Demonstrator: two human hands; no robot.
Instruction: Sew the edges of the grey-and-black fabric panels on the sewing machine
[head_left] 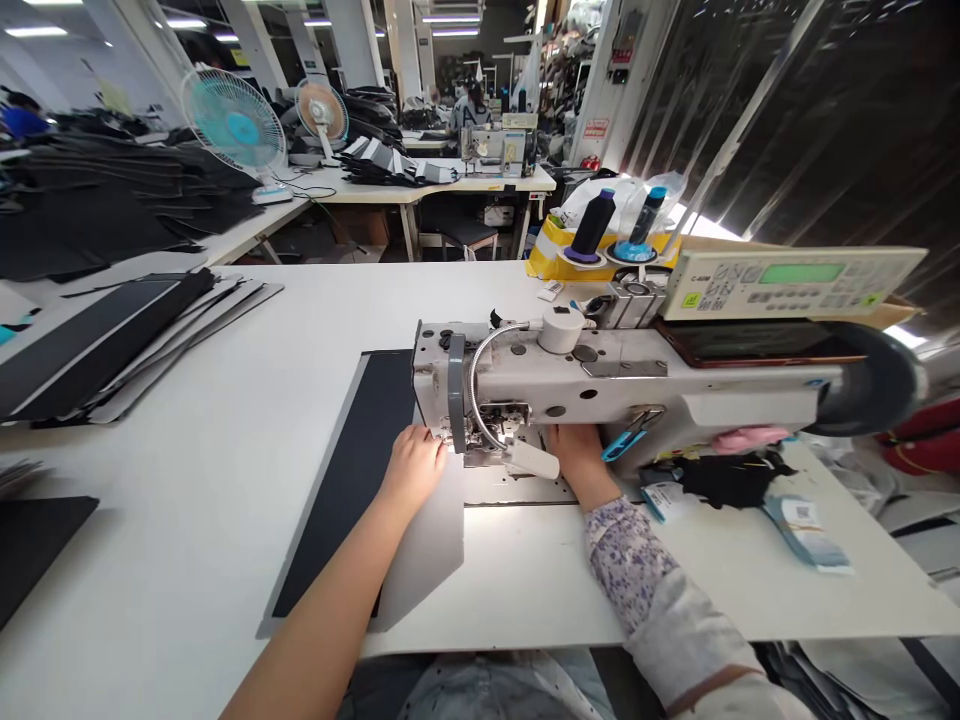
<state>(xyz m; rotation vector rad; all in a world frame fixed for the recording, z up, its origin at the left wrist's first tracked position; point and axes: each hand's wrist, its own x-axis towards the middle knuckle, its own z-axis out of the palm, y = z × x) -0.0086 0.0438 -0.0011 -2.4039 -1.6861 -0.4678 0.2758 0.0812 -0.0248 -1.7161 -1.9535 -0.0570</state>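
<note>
A white sewing machine (540, 375) stands on the table in front of me, with a dark panel with a grey section (352, 450) lying flat at its left and running up to the needle area. My left hand (416, 465) is on this panel, just left of the needle and presser foot, its fingers curled closed at the panel. Under the machine's arm, right of the needle, reaches my right hand (581, 455); its fingers are hidden behind the machine. A blue thread snipper (628, 437) hangs on the machine body near my right wrist.
Stacked dark panels (112, 345) lie at the left of the white table (217, 500). Thread cones (595, 225) stand behind the machine, near a control panel (795, 283). Black scraps (731, 480) and a labelled packet (806, 530) lie at right. Fans (234, 122) stand behind.
</note>
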